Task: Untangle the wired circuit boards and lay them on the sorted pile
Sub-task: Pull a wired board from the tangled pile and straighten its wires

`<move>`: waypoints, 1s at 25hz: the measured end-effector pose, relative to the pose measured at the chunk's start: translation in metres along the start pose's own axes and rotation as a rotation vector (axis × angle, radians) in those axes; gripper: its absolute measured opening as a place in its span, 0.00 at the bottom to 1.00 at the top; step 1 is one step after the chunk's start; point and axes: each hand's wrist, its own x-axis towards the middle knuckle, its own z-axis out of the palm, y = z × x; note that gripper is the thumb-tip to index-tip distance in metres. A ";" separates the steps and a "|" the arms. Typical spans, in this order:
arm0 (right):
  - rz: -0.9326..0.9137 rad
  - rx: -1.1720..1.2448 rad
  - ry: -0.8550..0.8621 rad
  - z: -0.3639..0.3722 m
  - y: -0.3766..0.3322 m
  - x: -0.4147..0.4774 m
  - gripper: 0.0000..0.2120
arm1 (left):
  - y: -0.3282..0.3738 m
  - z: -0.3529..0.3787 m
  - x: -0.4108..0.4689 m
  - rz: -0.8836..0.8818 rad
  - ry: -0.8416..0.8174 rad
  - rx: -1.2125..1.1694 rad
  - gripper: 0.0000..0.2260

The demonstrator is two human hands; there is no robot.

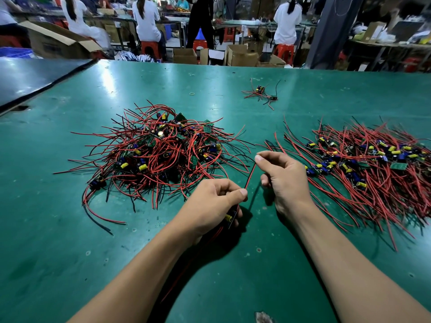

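A small circuit board (229,217) w/ a yellow capacitor is gripped in the L hand (214,202), fingers curled round it, low over the green table (70,229) at approx 6 o'clock of view centre. One red wire (250,176) is pinched btwn L thumb and forefinger and is run straight up toward 1 o'clock, where its far end is pinched by thumb and forefinger of the R hand (285,177); the other R fingers are curled in. More red and black leads (210,238) are seen trailing from under the L hand toward 7 o'clock.

The tangled pile (161,150) of boards, w/ red and black wires looped every way, is found at 10 o'clock of the hands, near but untouched. The sorted pile (368,164) is laid at 3 o'clock of the R hand, just beside it: boards lined in a band, wires combed toward 5 and 11 o'clock.

A small cluster (261,94) of a few wired boards is set at 12 o'clock, well apart from both piles. A yellow rubber band (192,93) is seen at 11 o'clock, beyond the tangled pile. A dark mat (35,75) is laid over the table's 10 o'clock corner. Cardboard boxes (242,55), red stools (150,46) and seated persons (145,17) in white tops are seen in the bkgd at 12 o'clock
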 end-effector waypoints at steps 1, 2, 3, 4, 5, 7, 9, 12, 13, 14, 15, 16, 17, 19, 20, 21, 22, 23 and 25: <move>0.026 0.044 -0.004 -0.001 -0.002 0.000 0.04 | 0.000 0.000 0.000 -0.009 0.010 -0.030 0.08; 0.055 0.090 -0.005 -0.002 -0.004 0.000 0.03 | 0.000 0.000 0.001 -0.020 0.027 -0.075 0.09; 0.082 0.127 -0.008 -0.002 -0.006 0.000 0.03 | 0.002 -0.001 0.001 -0.034 0.049 -0.129 0.11; 0.104 0.138 -0.016 -0.002 -0.007 -0.001 0.03 | 0.004 -0.001 0.002 -0.049 0.070 -0.182 0.13; 0.118 0.120 -0.031 -0.002 -0.007 -0.003 0.04 | 0.006 -0.003 0.003 -0.065 0.088 -0.236 0.15; 0.129 0.048 -0.077 -0.001 -0.006 -0.005 0.05 | 0.009 -0.007 0.006 -0.096 0.100 -0.363 0.20; 0.132 0.006 -0.108 0.001 -0.006 -0.007 0.06 | 0.012 -0.012 0.008 -0.110 0.079 -0.475 0.25; 0.136 -0.034 -0.128 0.001 -0.007 -0.010 0.08 | 0.014 -0.016 0.010 -0.102 0.054 -0.552 0.29; 0.133 -0.050 -0.136 0.001 -0.008 -0.011 0.08 | 0.014 -0.017 0.010 -0.102 0.049 -0.557 0.30; 0.121 -0.065 -0.143 0.002 -0.009 -0.013 0.09 | 0.013 -0.017 0.011 -0.103 0.045 -0.559 0.31; 0.095 -0.082 -0.152 0.002 -0.010 -0.016 0.09 | 0.012 -0.018 0.012 -0.104 0.042 -0.564 0.32; 0.052 -0.111 -0.167 0.003 -0.011 -0.019 0.10 | 0.011 -0.018 0.014 -0.103 0.038 -0.572 0.32; -0.006 -0.162 -0.193 0.004 -0.013 -0.023 0.10 | 0.010 -0.018 0.015 -0.100 0.031 -0.590 0.33; -0.122 -0.333 -0.278 0.007 -0.012 -0.031 0.14 | 0.009 -0.018 0.015 -0.087 -0.006 -0.664 0.35; -0.181 -0.433 -0.311 0.009 -0.010 -0.035 0.16 | 0.009 -0.019 0.015 -0.077 -0.031 -0.700 0.35; -0.247 -0.523 -0.317 0.012 -0.007 -0.037 0.15 | 0.009 -0.019 0.015 -0.066 -0.057 -0.717 0.35; -0.309 -0.584 -0.297 0.013 -0.004 -0.038 0.13 | 0.009 -0.020 0.015 -0.058 -0.075 -0.710 0.35; -0.354 -0.618 -0.262 0.014 -0.003 -0.037 0.11 | 0.010 -0.019 0.015 -0.052 -0.082 -0.698 0.34; -0.406 -0.652 -0.178 0.011 -0.003 -0.032 0.09 | 0.009 -0.016 0.015 -0.039 -0.034 -0.651 0.30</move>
